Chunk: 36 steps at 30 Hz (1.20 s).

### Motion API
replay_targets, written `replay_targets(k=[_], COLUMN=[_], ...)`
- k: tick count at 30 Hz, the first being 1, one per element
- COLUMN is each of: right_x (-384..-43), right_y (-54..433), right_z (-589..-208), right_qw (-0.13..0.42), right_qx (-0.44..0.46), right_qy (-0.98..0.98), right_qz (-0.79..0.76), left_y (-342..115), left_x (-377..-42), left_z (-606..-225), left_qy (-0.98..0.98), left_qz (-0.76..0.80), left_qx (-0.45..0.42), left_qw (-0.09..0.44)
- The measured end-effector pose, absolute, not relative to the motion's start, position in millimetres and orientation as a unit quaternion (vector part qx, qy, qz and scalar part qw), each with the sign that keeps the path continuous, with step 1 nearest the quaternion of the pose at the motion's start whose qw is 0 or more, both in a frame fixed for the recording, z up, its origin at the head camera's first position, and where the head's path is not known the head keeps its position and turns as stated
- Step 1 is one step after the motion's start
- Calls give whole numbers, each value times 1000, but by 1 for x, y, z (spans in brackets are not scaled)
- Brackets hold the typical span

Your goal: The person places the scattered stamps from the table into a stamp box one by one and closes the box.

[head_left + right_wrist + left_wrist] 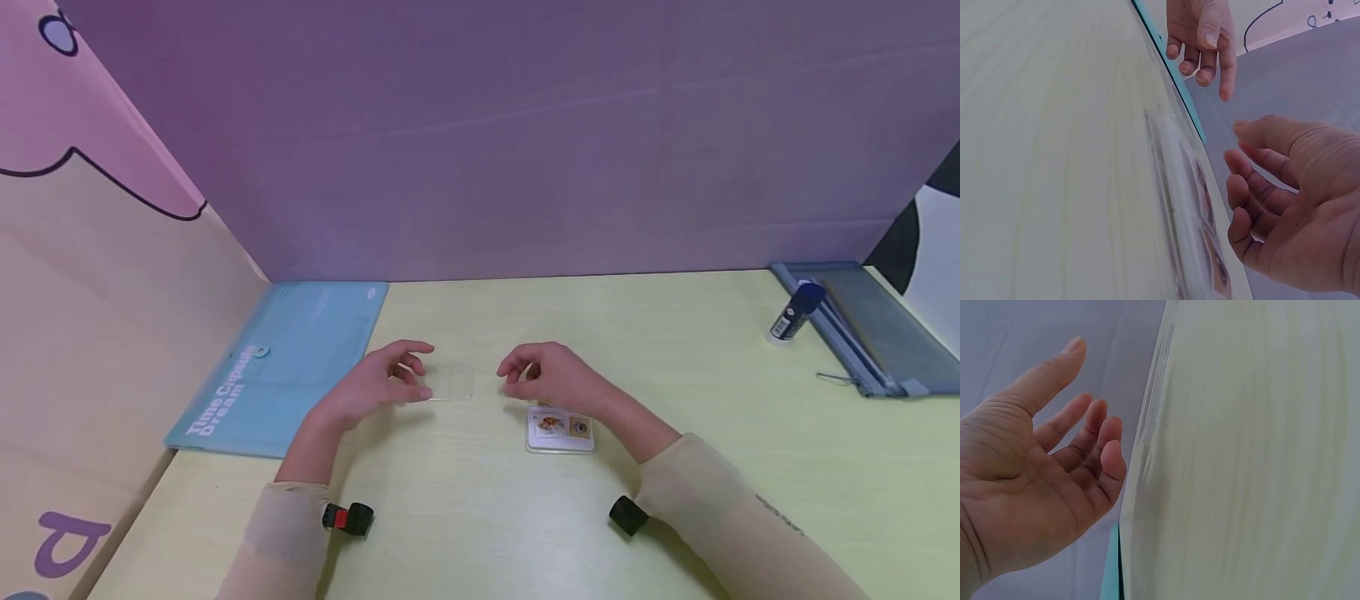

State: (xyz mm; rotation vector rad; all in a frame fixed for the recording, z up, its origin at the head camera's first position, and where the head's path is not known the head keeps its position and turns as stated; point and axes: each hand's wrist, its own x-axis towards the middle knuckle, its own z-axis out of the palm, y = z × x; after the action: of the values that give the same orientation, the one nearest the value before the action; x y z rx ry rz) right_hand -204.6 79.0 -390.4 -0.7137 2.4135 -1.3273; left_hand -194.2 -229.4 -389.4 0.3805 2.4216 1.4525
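Note:
My left hand (382, 375) hovers over the table, fingers loosely bent and thumb apart, with nothing in its grasp. Beside its fingertips a thin clear plastic piece (452, 383) lies flat, its near-left part overlapped by the thumb in the head view. My right hand (551, 375) is held above the table too, fingers relaxed and nothing between them. Just below it sits a small white card set in a clear case (560, 430), bearing two little pictures. In the right wrist view, this cased card (1188, 206) lies next to the bent fingers of the right hand (1297, 200).
At the left lies a light blue document folder (300, 358) with a button closure. On the right are a glue stick (797, 312) with a dark blue cap and a blue-grey mesh zip pouch (877, 325). A purple panel (525, 150) rises behind the table.

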Motion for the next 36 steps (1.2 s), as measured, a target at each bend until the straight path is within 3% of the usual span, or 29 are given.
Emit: replay_targets(k=[13,36], right_x=[-209,-216], right_y=[63,36], right_z=[-391,-399], right_qw=[156,182], right_qx=[-249,-241], right_qy=[833,828], right_qz=[-468,-473], left_y=[-244,-248], left_x=[-197,-199], left_z=[-392,-397], left_qy=[854,853], left_qz=[492,487], left_qx=[89,91], left_qw=[144,166])
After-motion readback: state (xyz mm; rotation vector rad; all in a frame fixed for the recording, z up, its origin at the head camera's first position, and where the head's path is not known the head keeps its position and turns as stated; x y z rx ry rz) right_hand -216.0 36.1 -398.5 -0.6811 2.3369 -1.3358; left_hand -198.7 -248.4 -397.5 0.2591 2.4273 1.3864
